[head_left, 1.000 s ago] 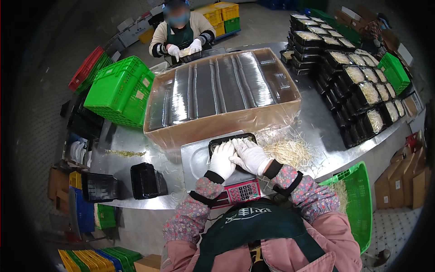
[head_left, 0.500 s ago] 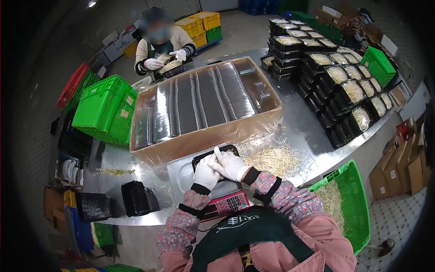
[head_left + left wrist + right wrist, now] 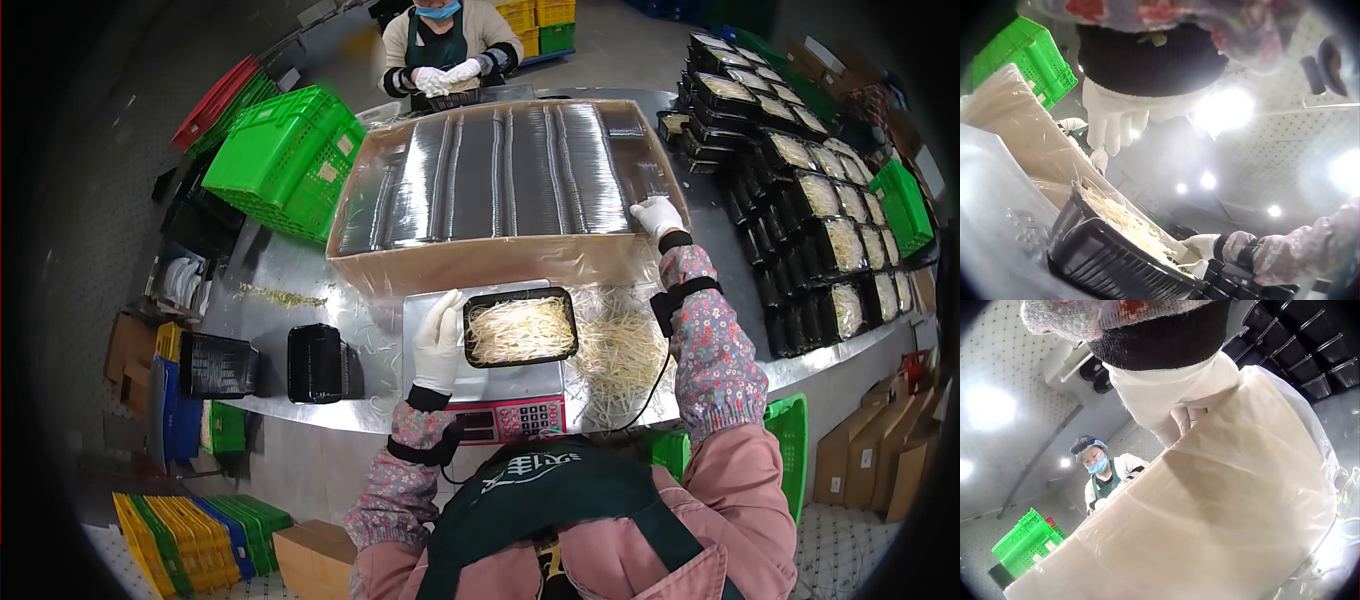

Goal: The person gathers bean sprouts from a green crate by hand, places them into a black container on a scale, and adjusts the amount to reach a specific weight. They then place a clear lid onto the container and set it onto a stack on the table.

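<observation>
My gloved left hand is held beside the left side of a black plastic tray filled with bean sprouts. Its fingers are straight and hold nothing. The tray sits on the metal plate of a weighing scale with a red keypad panel. My gloved right hand is over the right end of a big plastic-lined cardboard box. In the right wrist view its loosely bent fingers pass behind the box rim, fingertips partly hidden. Rows of nested black trays fill the box.
Loose sprouts lie right of the scale. Two black trays stand at the left table edge. Stacks of filled trays stand at the right, green crates at the left. Across the table a person handles another tray.
Both hands were together pressing on the sprouts in the tray. They have come apart: the left to the tray's left side, the right up and rightward to the box's right end.
</observation>
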